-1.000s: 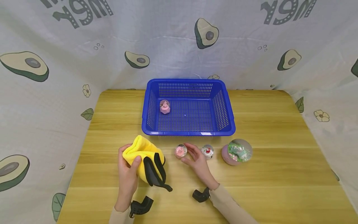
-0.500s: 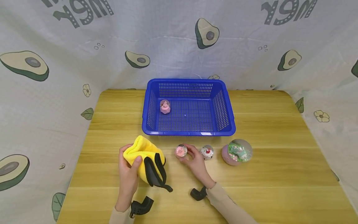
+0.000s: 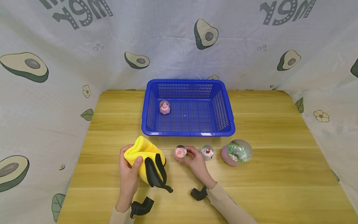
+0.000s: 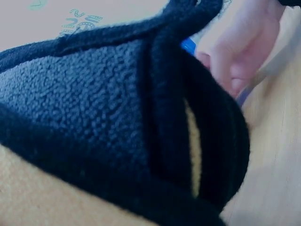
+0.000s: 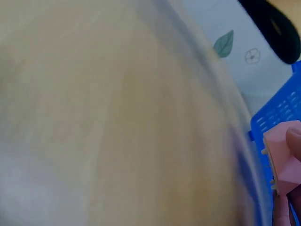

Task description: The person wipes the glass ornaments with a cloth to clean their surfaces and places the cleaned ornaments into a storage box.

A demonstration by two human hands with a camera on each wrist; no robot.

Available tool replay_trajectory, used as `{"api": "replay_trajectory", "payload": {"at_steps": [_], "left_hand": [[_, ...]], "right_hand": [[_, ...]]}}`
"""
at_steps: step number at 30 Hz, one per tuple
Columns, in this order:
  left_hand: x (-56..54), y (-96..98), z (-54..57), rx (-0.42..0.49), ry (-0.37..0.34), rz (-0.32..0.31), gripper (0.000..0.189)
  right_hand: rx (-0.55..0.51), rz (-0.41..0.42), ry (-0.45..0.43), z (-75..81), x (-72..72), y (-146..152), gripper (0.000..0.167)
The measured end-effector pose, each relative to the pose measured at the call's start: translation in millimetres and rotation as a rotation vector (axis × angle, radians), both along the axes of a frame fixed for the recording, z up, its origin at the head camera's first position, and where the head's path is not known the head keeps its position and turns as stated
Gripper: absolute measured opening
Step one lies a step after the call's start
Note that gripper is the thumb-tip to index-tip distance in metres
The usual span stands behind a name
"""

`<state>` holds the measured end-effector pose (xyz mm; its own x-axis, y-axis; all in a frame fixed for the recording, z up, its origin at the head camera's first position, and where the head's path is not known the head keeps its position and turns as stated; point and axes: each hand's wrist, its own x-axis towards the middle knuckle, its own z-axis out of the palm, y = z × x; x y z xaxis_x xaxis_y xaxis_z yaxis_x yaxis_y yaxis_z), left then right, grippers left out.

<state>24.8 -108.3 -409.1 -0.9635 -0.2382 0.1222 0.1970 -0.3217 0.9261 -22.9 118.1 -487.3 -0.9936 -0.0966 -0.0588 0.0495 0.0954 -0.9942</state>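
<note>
My left hand (image 3: 129,175) grips a folded yellow cloth (image 3: 144,152) with black trim and a black loop, thumb on top. The cloth's dark fleecy side (image 4: 84,94) fills much of the left wrist view. My right hand (image 3: 198,163) holds a small pink snow globe (image 3: 180,151) between thumb and fingers, just in front of the basket. Its faceted pink base (image 5: 281,165) shows tilted at the right edge of the right wrist view, the underside exposed. Close to the right of that hand stands a small snow globe with a white and red figure (image 3: 207,152).
A blue plastic basket (image 3: 188,133) stands at the back of the wooden table (image 3: 279,155), with another pink snow globe (image 3: 164,107) inside at its left. A larger snow globe (image 3: 237,152) with a purple base sits at right. A patterned cloth (image 3: 173,40) hangs behind.
My right hand's thumb and fingers have closed on the small pink snow globe, which has shifted very slightly left. The left hand keeps holding the yellow cloth in the same place.
</note>
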Motion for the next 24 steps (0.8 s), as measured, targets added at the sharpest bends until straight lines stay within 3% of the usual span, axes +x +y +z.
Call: {"api": "replay_trajectory", "payload": {"at_steps": [8,15,24], "left_hand": [[-0.7,0.9,-0.8,-0.002,-0.006,-0.009,0.035],[-0.6,1.0,0.7,-0.008,-0.02,-0.021,0.034],[-2.0,2.1,2.9,-0.022,-0.031,-0.025,0.035]], "right_hand": [[-0.066,0.05,0.058,27.2,0.0,3.3,0.047],[-0.147,0.109,0.186,57.9,-0.2,8.5,0.048],[-0.176,0.133,0.286,77.3,1.9,14.9,0.048]]}}
